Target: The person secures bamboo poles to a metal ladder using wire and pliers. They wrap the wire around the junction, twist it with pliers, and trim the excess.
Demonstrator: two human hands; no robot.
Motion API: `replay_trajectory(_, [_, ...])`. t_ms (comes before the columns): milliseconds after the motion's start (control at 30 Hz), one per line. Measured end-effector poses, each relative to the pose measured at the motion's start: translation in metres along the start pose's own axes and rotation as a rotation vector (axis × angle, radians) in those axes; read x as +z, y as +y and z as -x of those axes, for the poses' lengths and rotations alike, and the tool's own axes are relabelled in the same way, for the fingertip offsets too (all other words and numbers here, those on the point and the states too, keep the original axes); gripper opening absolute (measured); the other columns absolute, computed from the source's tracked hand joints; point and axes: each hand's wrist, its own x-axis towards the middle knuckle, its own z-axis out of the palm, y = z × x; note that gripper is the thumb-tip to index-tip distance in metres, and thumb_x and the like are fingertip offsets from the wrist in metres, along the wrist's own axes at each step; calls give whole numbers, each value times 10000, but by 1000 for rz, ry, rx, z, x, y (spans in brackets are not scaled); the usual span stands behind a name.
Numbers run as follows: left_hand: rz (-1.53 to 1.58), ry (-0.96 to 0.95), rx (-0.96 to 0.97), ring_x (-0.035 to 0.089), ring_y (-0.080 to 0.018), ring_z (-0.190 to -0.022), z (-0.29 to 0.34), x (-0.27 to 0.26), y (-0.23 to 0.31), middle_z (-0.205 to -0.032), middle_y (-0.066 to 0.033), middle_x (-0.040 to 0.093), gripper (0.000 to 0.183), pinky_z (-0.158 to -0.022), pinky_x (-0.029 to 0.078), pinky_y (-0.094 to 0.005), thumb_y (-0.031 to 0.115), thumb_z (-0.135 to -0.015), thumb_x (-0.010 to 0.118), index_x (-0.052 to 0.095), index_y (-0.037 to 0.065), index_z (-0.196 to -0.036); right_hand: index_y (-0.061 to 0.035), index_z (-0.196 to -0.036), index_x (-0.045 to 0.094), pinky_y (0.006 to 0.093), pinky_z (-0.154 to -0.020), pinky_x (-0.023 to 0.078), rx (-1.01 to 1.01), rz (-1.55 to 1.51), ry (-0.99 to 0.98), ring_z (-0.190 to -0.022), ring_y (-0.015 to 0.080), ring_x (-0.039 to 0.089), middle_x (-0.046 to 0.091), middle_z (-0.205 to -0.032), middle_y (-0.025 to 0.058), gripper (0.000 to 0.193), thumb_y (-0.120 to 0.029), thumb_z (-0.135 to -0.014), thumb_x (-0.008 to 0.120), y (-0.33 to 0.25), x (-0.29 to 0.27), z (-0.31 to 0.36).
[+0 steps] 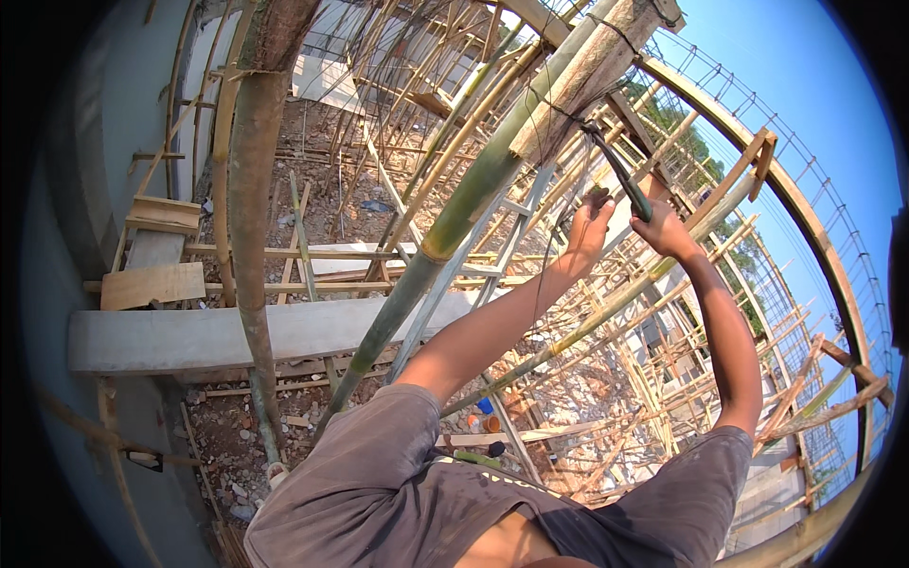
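Note:
Both my arms reach up and forward. My right hand [662,230] is wrapped round the handle of dark long-handled pincers [620,170]. Their head meets the dark tie wire [566,112] at the joint where a rough wooden plank [578,99] lies along a thick green bamboo pole [464,213]. Just left of the pincers, my left hand [591,223] is raised with its fingers curled in. Its fingertips are dark and shadowed, and what they hold, if anything, I cannot make out. Thin wire hangs down near that hand.
An aluminium ladder [502,237] leans behind the bamboo pole. Another upright pole [256,189] stands to the left, before a pale concrete beam [189,341]. Rubble lies far below. Bamboo scaffolding [682,360] fills the right, under a curved timber edge [805,204] with rebar mesh.

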Motion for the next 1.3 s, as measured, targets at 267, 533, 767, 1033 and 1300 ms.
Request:
replay_trajectory(267, [-265, 377, -860, 636, -190, -986, 80, -213, -17, -1107, -55, 664, 241, -834, 528, -333, 181, -1039, 458, 616, 55, -1171, -48, -968, 582, 454, -701, 452, -16, 598, 500, -733, 362, 660, 668, -776, 166, 159, -110, -822, 564, -3, -20, -3])
replay_trajectory(533, [-242, -199, -29, 515, -262, -1294, 37, -14, 59, -1332, -176, 536, 651, -1058, 447, -369, 262, -903, 741, 417, -48, -1375, -42, -1009, 579, 407, -698, 397, -25, 654, 638, -697, 298, 630, 647, -798, 128, 209, -221, -903, 599, 2, 3, 5])
replay_trajectory(767, [198, 385, -234, 505, -127, -561, -36, 113, 72, -675, -33, 576, 386, -538, 430, -325, 307, -877, 771, 567, 29, -705, -22, -1013, 565, 380, -703, 382, -1, 660, 635, -742, 268, 639, 630, -810, 105, 411, -268, -754, 769, -10, 5, 21])
replay_trajectory(1033, [384, 167, -167, 556, -160, -608, -46, 89, 61, -666, -55, 553, 327, -565, 485, -327, 273, -917, 703, 560, 47, -729, 97, -1162, 634, 414, -864, 570, 97, -613, -431, -942, 288, 718, 720, -1033, 198, 757, -497, -725, 800, 34, -62, -18])
replay_trajectory(1300, [428, -58, -172, 605, -188, -705, -44, 68, 52, -768, -76, 589, 290, -608, 534, -370, 263, -869, 735, 581, 31, -785, 50, -982, 601, 352, -616, 482, 274, -1301, -806, -673, 167, 567, 584, -790, 73, 362, -246, -833, 745, 37, -14, -23])
